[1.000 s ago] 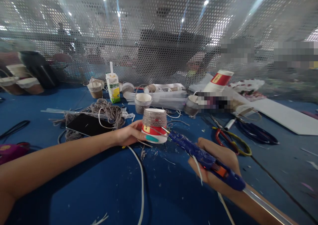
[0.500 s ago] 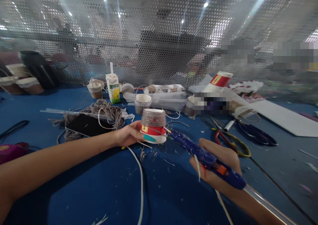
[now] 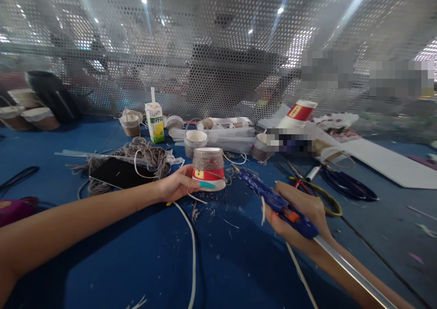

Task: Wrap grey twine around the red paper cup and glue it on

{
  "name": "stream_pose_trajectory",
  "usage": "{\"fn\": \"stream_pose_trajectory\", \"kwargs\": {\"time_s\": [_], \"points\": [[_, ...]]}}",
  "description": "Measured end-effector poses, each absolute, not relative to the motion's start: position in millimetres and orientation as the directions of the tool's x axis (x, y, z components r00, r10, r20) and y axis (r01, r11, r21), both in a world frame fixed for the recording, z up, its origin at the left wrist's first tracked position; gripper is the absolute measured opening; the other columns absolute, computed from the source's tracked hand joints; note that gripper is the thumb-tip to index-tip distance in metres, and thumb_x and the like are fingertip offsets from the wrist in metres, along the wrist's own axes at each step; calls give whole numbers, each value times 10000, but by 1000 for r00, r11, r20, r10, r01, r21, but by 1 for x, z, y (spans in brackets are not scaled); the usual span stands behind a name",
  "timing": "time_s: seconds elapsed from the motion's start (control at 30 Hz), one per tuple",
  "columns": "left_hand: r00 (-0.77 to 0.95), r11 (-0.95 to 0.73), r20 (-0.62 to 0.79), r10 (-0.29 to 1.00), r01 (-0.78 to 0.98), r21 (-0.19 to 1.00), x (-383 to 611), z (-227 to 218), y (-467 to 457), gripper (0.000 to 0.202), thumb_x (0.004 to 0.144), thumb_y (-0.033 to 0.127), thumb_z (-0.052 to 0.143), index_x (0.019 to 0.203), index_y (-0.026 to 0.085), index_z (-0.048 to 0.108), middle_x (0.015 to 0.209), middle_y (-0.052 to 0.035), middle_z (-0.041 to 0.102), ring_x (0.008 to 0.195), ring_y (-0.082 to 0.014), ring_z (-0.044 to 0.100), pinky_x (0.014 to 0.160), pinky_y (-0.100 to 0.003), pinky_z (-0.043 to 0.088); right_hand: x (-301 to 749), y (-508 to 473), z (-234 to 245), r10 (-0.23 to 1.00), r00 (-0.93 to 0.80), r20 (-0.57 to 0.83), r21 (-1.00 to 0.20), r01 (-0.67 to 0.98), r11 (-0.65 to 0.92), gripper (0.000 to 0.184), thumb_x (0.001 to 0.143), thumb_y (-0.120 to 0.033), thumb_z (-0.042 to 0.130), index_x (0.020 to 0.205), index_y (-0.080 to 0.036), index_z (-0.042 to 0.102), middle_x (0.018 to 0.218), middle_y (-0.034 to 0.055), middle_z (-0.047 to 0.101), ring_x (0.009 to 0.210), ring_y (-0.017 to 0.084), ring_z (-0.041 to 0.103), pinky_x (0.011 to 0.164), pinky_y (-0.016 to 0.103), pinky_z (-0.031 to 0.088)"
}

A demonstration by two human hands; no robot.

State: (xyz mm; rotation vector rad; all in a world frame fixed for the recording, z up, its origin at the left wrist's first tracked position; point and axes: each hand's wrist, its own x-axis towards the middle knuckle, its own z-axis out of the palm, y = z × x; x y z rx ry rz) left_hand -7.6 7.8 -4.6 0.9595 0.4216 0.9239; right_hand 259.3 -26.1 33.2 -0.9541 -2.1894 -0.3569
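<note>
My left hand [image 3: 179,182] grips a red and white paper cup [image 3: 208,174] from its left side, a turquoise nail lying across the lower part. Grey cord [image 3: 207,159] is wound round the cup's upper half. In my right hand [image 3: 300,209] is a blue glue gun [image 3: 266,191] with a clear glue stick [image 3: 351,270] jutting from its back. A small light glows red on the gun. Its nozzle points at the cup's right side, a short gap away from it.
A tangle of grey cord [image 3: 145,156] and a black phone [image 3: 118,171] lie left of the cup. Behind stand a drink carton [image 3: 155,122] and a small cord-wrapped bucket [image 3: 195,144]. Scissors [image 3: 326,200] and a dark coiled cord [image 3: 350,184] lie at right. A perforated metal panel [image 3: 218,72] rises behind.
The glue gun's nozzle has drawn away from the cup, where it was touching or almost touching the cord. The cup has shifted slightly left and up, still in my left hand.
</note>
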Motion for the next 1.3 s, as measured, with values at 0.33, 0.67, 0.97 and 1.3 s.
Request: {"fn": "stream_pose_trajectory", "kwargs": {"time_s": [0.33,0.67,0.97,1.3], "points": [[353,177,11,936,-497,849,0,-4,10,509,509,97,869,974,120,663,936,-58,732,909,-182,682,1006,-378,420,265,-2,28,855,-398,332,-26,902,430,432,718,-462,609,1004,-181,449,943,115,581,864,299,624,654,388,504],[436,180,34,899,-439,880,0,-6,8,541,534,181,878,1022,125,651,996,-86,731,951,-203,684,997,-384,438,258,-35,39,577,-641,506,-274,515,812,480,809,-235,487,1275,-260,376,1339,104,442,1241,316,414,958,468,417],[580,131,111,807,-359,924,-3,-6,6,529,579,184,841,1067,131,641,1074,-104,716,994,-214,675,961,-372,465,249,-44,33,566,-722,397,-441,391,808,165,833,-235,440,988,-276,478,1421,10,499,1132,261,419,923,448,414],[573,129,86,815,-324,937,-3,-6,5,544,571,167,837,1075,132,636,1049,-100,720,961,-206,680,896,-342,496,249,-43,37,606,-668,432,-543,344,766,102,857,-248,463,949,-286,490,1396,-15,529,1064,251,429,866,427,422]]}}
